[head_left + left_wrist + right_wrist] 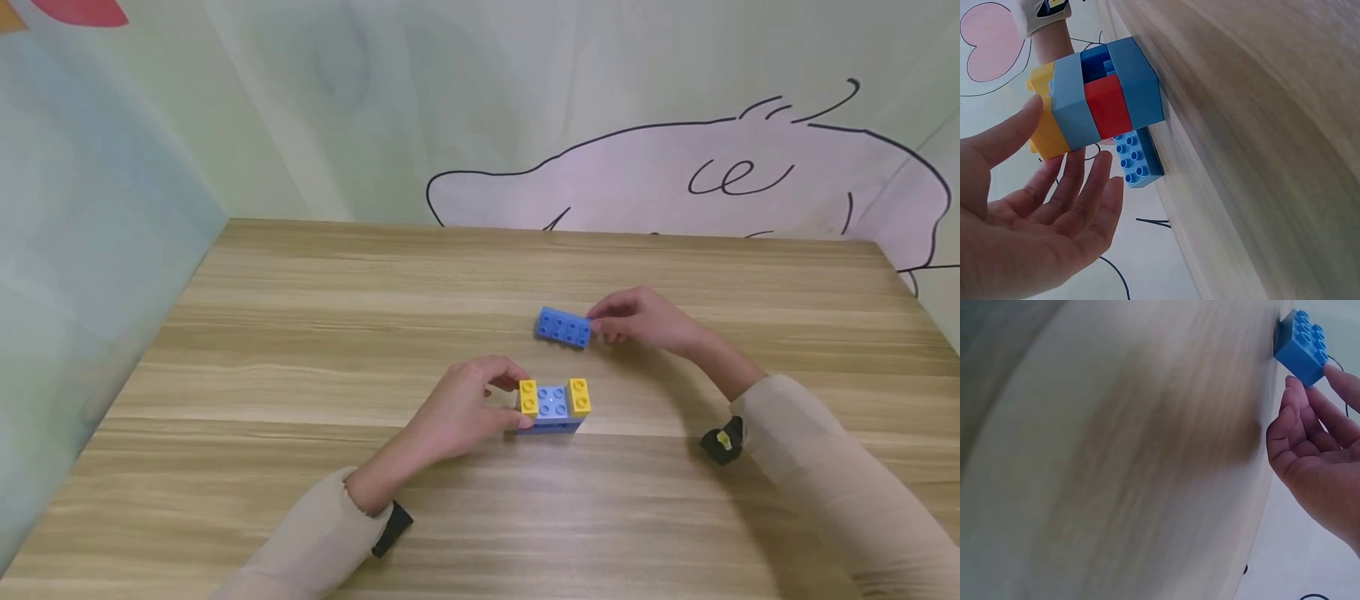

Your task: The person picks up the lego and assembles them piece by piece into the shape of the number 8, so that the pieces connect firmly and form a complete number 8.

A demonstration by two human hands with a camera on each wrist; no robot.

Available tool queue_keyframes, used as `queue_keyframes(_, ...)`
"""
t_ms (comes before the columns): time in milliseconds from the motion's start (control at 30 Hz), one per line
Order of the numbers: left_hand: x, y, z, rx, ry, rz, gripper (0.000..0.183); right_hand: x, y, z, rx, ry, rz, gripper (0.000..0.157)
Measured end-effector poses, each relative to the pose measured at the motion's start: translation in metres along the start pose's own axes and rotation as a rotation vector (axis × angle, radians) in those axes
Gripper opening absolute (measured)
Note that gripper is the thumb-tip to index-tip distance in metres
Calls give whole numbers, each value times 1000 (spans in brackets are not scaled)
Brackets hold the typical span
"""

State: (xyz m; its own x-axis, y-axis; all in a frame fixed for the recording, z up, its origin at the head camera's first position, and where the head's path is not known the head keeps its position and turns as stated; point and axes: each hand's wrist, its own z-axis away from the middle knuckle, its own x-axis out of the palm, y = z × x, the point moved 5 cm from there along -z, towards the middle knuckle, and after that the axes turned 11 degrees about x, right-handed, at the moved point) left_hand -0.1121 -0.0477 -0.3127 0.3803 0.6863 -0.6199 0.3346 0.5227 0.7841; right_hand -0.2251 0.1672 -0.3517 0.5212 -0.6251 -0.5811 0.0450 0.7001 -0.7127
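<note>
In the head view a small stack of toy building bricks (pixel 552 402) stands near the middle of the table. Two yellow bricks sit on its top ends, with pale blue studs showing between them. A red brick (pixel 1108 107) lies between two blue layers in the left wrist view. My left hand (pixel 476 408) holds the stack at its left end, thumb at the front and fingers behind. Beyond the stack is a loose blue brick (pixel 564 327) with its studs up. The right hand (pixel 645 321) pinches that brick's right end between thumb and fingertips.
Both bricks and hands are over a wood-grain table (pixel 337 333). A wall (pixel 375 108) with line drawings rises at the table's far edge, and another wall stands along its left side. Dark bands (pixel 723 442) are at both sleeve cuffs.
</note>
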Motion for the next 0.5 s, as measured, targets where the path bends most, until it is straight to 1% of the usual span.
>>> queue_keyframes(300,0,0,1,-4,1,3,36,-1,3,0,10,15,-14,27)
queue_keyframes(500,-1,0,1,-2,1,9,35,1,2,1,-23,42,-1,32)
